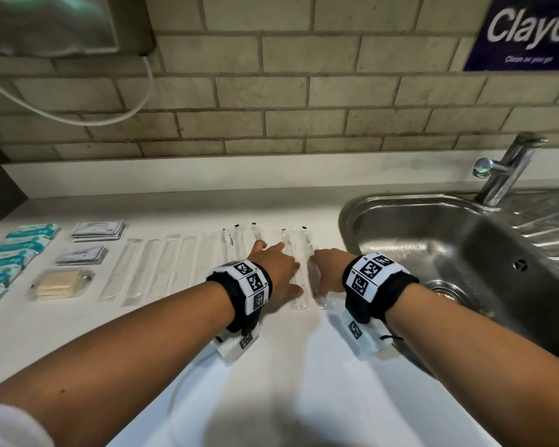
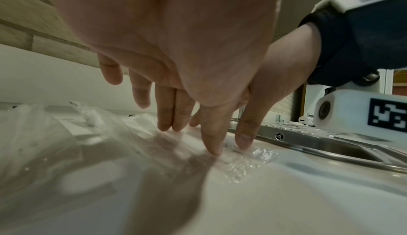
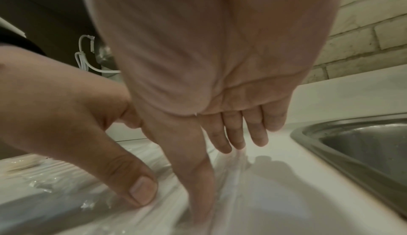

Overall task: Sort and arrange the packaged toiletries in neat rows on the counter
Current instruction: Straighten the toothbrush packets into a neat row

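Observation:
Long clear-wrapped packets [image 1: 299, 269] lie in a row on the white counter [image 1: 271, 366], just left of the sink. My left hand [image 1: 276, 269] lies flat on them, fingers straight, thumb tip pressing the plastic [image 2: 212, 149]. My right hand [image 1: 326, 269] rests beside it with straight fingers [image 3: 233, 134] and its thumb [image 3: 198, 186] down on the rightmost packet [image 1: 320, 298]. More slim white-wrapped sticks [image 1: 149, 269] continue the row to the left. Further left lie stacks of grey sachets [image 1: 99, 230], a clear pack of beige pads [image 1: 62, 283] and teal-and-white packets [image 1: 10, 256].
A steel sink [image 1: 465, 253] with a tap [image 1: 510, 169] sits right of the hands. A tiled wall [image 1: 271, 91] backs the counter. A wall unit [image 1: 62, 24] with a white cable [image 1: 78, 117] hangs at upper left.

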The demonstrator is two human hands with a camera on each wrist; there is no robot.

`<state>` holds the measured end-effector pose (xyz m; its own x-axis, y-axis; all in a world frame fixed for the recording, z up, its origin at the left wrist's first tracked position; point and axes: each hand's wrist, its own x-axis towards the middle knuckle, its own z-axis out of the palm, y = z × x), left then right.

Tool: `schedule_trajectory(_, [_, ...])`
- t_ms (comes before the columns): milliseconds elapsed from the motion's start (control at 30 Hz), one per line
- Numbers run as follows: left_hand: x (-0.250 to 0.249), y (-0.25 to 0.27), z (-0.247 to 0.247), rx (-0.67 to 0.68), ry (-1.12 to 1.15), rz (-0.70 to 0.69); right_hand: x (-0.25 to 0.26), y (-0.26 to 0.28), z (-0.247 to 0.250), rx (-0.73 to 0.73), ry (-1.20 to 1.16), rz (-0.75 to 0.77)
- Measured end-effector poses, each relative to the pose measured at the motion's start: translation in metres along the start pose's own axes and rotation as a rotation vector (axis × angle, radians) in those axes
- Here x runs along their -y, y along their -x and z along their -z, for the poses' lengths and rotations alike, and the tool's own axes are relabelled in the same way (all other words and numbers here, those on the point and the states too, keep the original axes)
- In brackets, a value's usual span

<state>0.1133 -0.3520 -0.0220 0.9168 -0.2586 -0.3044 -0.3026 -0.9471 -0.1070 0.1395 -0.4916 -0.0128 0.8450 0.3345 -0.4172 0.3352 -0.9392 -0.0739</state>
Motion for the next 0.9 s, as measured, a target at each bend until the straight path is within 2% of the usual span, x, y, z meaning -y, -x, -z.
schedule_trajectory(367, [-0.001,0.002,-0.003,-0.034,0.036,0.001,-0.001,-0.008,-0.002,-0.019,0.038,0.016])
schedule_trajectory(500, [0.008,0.006,0.008,-0.081,0.136,0.015,0.004,-0.012,0.004,-0.111,0.081,0.076])
schedule_trajectory(633, [0.034,0.013,0.014,-0.153,0.197,0.097,0.020,-0.013,0.010,-0.174,0.057,0.175])
schedule_trajectory(767, [0.059,0.022,0.006,-0.074,0.141,0.181,0.040,-0.018,0.003,-0.203,0.132,0.253])
schedule_trajectory(900, [0.067,0.028,-0.012,0.024,0.071,0.179,0.051,-0.025,-0.008,-0.168,0.147,0.275])
